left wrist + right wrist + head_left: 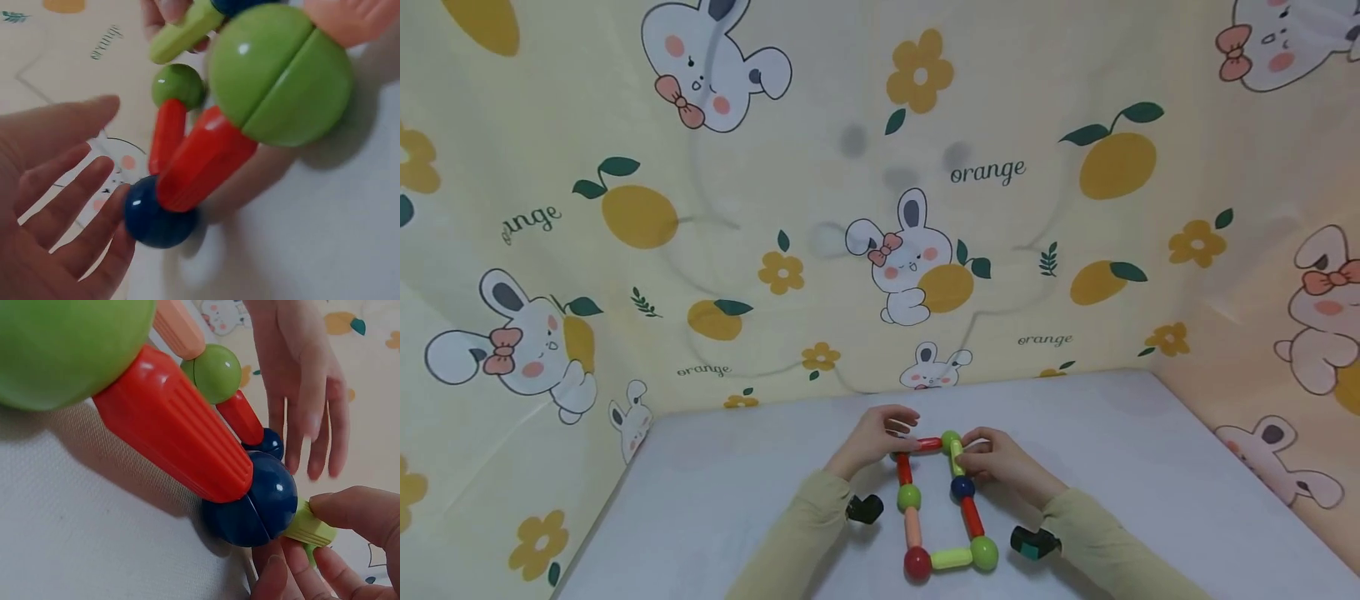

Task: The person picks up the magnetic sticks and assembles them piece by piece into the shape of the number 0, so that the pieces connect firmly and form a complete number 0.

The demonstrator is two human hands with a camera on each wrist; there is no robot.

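Note:
Balls and rods form a long frame on the table. My right hand (1003, 465) pinches a yellow-green rod (306, 528) that extends from a dark blue ball (250, 500). Whether its other end joins the far green ball (951, 439) I cannot tell. Around the far left corner, my left hand (874, 439) has its fingers loosely extended, their tips at another blue ball (161, 212). Two red rods (206, 159) meet at that ball. Nearer me are a green ball (909, 497), a peach rod (912, 528) and a red ball (917, 564).
A yellow-green rod (952, 558) and a green ball (984, 553) make up the near side. The white table (737, 508) ends at a printed cloth backdrop (820, 317) behind and at the sides. Dark wrist cameras (1036, 542) hang by both sleeves.

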